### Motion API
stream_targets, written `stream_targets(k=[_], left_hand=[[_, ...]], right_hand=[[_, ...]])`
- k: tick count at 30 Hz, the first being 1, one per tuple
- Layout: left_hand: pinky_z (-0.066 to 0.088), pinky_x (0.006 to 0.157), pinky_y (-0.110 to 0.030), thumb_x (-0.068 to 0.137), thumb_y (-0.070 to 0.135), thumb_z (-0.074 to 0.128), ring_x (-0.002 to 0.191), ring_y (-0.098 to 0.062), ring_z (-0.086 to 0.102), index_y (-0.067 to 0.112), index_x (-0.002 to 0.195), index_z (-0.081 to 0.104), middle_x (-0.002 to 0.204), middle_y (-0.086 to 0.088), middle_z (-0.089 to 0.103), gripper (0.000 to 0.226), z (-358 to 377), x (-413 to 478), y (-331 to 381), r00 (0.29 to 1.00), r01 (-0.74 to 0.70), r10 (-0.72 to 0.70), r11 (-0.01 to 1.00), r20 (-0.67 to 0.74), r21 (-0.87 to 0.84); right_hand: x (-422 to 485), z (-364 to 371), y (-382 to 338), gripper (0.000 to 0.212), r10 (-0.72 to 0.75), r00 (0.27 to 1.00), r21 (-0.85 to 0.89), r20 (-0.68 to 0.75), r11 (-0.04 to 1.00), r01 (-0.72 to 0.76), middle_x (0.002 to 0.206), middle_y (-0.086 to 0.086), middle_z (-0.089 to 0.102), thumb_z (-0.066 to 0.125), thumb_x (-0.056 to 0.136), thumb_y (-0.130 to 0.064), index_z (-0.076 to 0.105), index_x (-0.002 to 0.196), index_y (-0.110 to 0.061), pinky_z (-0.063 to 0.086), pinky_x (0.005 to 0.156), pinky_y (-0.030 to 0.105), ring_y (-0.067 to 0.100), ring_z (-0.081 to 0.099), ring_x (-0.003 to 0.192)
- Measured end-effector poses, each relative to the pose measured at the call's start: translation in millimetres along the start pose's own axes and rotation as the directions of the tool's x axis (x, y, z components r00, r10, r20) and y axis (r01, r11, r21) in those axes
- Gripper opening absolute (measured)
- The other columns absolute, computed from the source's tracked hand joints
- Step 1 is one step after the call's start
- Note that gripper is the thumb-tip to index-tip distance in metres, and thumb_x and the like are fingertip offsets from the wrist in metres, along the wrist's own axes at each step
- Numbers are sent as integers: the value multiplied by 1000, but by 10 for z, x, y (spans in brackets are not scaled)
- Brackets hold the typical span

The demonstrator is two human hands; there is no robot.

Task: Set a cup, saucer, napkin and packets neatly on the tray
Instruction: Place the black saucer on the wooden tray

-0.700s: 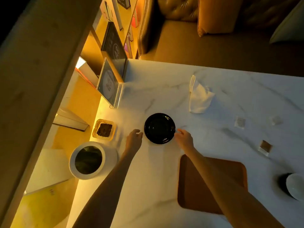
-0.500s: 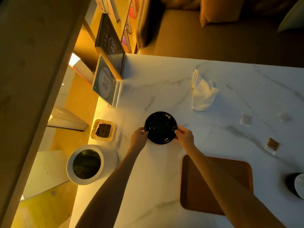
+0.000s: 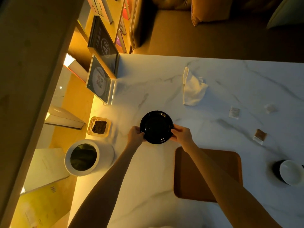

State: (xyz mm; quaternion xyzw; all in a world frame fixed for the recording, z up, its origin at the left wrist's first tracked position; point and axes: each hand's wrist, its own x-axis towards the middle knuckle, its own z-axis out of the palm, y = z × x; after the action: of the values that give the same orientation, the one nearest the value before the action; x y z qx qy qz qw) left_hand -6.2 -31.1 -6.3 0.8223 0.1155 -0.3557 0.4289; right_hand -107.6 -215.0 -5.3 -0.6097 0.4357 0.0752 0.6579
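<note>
A black saucer (image 3: 156, 126) rests on the white marble table (image 3: 148, 175). My left hand (image 3: 135, 135) grips its left rim and my right hand (image 3: 182, 134) grips its right rim. The brown tray (image 3: 228, 163) lies nearer me to the right, partly under my right forearm. A crumpled white napkin (image 3: 192, 89) lies farther back. Three small packets are scattered on the right: a white one (image 3: 234, 112), a pale one (image 3: 270, 108) and a brown one (image 3: 260, 135). A cup (image 3: 289, 171), dark outside and white inside, stands at the right edge.
A white cylindrical jar (image 3: 85, 157) and a small glass dish with dark contents (image 3: 99, 127) stand by the table's left edge. An acrylic sign stand (image 3: 100, 83) sits at the far left corner. A sofa lies beyond the far edge.
Both hands have closed in from beside the saucer onto its two rims. The saucer itself stays on the table.
</note>
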Motion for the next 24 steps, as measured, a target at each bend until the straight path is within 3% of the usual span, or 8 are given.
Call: stream_targets(k=[3, 7, 12, 15, 19, 24], left_hand=[[62, 73, -43, 88, -4, 60, 81, -29, 67, 4, 106, 52, 102, -18, 60, 21, 33, -348, -76, 999, -43, 44, 999, 12, -29], [61, 71, -46, 87, -6, 59, 85, -39, 67, -1, 106, 53, 100, -19, 60, 20, 175, -855, -352, 998, -52, 55, 997, 42, -64], [62, 72, -49, 88, -6, 57, 79, -32, 66, -1, 103, 53, 95, -14, 59, 17, 437, -1348, -819, 994, 36, -25, 995, 107, -98], [63, 69, -41, 88, -6, 58, 86, -34, 68, 2, 103, 53, 98, -14, 59, 17, 595, -1555, -979, 987, 76, -62, 993, 151, -90], [59, 56, -27, 89, -6, 56, 76, -25, 66, 2, 103, 53, 96, -10, 59, 17, 816, -1769, -1016, 983, 89, -76, 994, 166, -67], [63, 67, -40, 88, -6, 57, 87, -32, 66, 2, 101, 53, 96, -12, 59, 16, 1139, -1913, -1027, 984, 107, -101, 993, 146, -38]], right_hand=[[-342, -135, 114, 35, 0, 1000, 63, -13, 998, 1, 107, 18, 69, 60, 89, -1, 60, 124, -2, 58, 83, 48, 31, 65, 104], [-844, -330, 474, 31, 88, 996, 252, -17, 964, -81, 99, 8, 72, 62, 87, 2, 67, 115, -9, 62, 67, 32, 26, 68, 98], [-1355, -541, 1085, 37, 241, 967, 337, -85, 920, -199, 101, 7, 68, 60, 87, 6, 61, 123, -6, 62, 67, 32, 19, 67, 88], [-1554, -683, 1326, 38, 260, 960, 369, -105, 907, -205, 109, 12, 66, 59, 86, 8, 61, 122, -6, 62, 62, 28, 20, 66, 88], [-1710, -936, 1505, 41, 251, 962, 374, -102, 906, -197, 113, 10, 64, 58, 87, 9, 58, 126, -4, 62, 65, 28, 22, 65, 92], [-1785, -1247, 1599, 40, 205, 975, 331, -90, 929, -164, 119, 12, 64, 57, 89, 7, 58, 127, -5, 61, 76, 32, 24, 65, 97]])
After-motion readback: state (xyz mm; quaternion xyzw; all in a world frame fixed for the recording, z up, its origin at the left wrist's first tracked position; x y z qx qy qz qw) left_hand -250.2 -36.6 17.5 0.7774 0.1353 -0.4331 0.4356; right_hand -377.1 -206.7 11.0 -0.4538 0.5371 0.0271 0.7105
